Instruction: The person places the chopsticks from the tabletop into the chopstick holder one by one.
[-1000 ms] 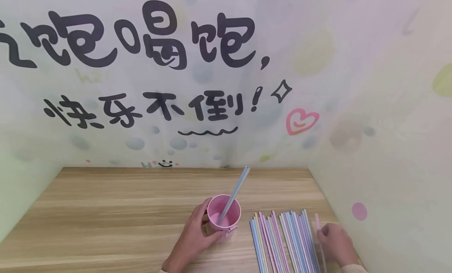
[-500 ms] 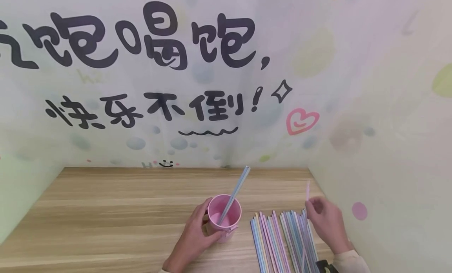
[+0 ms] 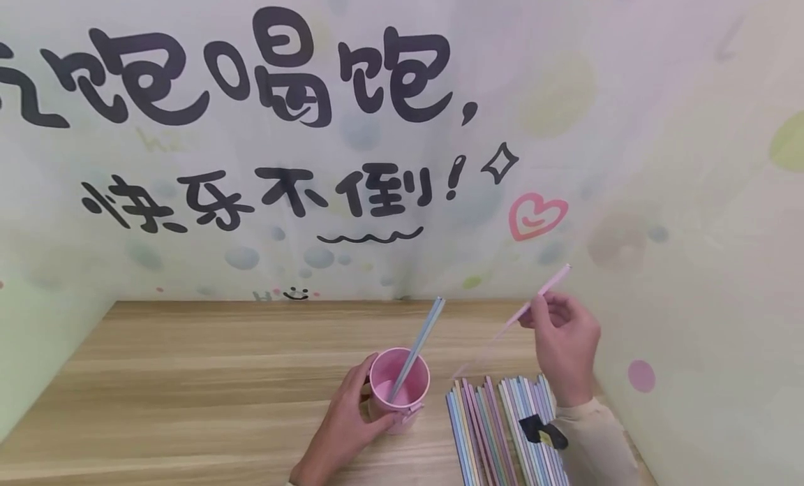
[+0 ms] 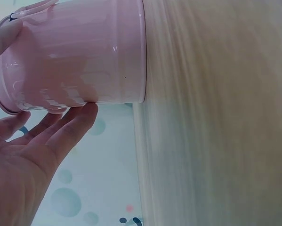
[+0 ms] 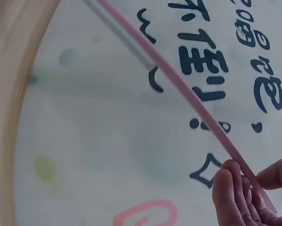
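A small pink pail [image 3: 399, 374] stands on the wooden table, with blue-grey chopsticks [image 3: 422, 339] leaning to the right inside it. My left hand [image 3: 347, 416] grips the pail, fingers around its left side and thumb across the front; the left wrist view shows fingertips against the glossy pail wall [image 4: 79, 56]. To the right and higher, my right hand [image 3: 565, 346] pinches a pink chopstick [image 3: 555, 279] near its thick end. Its thin end slants down left toward the table. In the right wrist view, thumb and fingers hold that pink chopstick [image 5: 192, 98] across the wall lettering.
Two groups of pastel chopsticks lie side by side right of the pail, a left group [image 3: 480, 430] and a right group [image 3: 526, 402]. The sleeve and a black strap piece overlap the right group. White printed walls [image 3: 402, 262] bound the table at the back and sides.
My right hand has lifted the pink chopstick from beside the right group, moving up and away over the table, and has tilted it from near upright to slanting. My left hand and the pail stay put.
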{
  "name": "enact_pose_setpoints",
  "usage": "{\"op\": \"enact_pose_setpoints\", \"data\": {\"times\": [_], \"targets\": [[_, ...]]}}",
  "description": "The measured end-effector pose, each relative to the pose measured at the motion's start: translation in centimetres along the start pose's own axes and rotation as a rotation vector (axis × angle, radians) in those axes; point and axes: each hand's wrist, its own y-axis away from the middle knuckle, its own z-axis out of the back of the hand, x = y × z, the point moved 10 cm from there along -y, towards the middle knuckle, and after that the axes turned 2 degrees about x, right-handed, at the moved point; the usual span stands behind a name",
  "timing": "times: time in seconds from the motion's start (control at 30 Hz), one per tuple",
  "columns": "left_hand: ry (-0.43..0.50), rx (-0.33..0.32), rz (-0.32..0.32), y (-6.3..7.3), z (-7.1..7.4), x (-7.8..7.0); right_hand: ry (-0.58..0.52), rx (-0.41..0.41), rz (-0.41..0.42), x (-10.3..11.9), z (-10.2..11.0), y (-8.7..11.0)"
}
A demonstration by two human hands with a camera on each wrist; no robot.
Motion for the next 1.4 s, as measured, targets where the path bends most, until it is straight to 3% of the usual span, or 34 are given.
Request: {"op": "enact_pose_setpoints", "data": {"times": [0.2, 0.57, 0.87, 1.17, 1.4], "targets": [[-0.003, 0.005, 0.002, 0.0, -0.1, 0.1, -0.066, 0.069, 0.024, 0.3, -3.7, 0.7], [-0.008, 0.008, 0.001, 0.1, -0.1, 0.3, -0.077, 0.226, -0.108, -3.3, -8.7, 3.5], [-0.010, 0.019, 0.002, 0.0, -0.2, 0.3, -0.046, 0.302, -0.104, -2.9, -10.8, 5.4], [-0.012, 0.014, -0.013, 0.0, -0.1, 0.2, -0.008, 0.418, -0.098, -5.6, -12.8, 6.9], [-0.009, 0.009, -0.014, -0.1, -0.2, 0.1, 0.045, 0.411, -0.094, -5.7, -12.4, 6.7]]}}
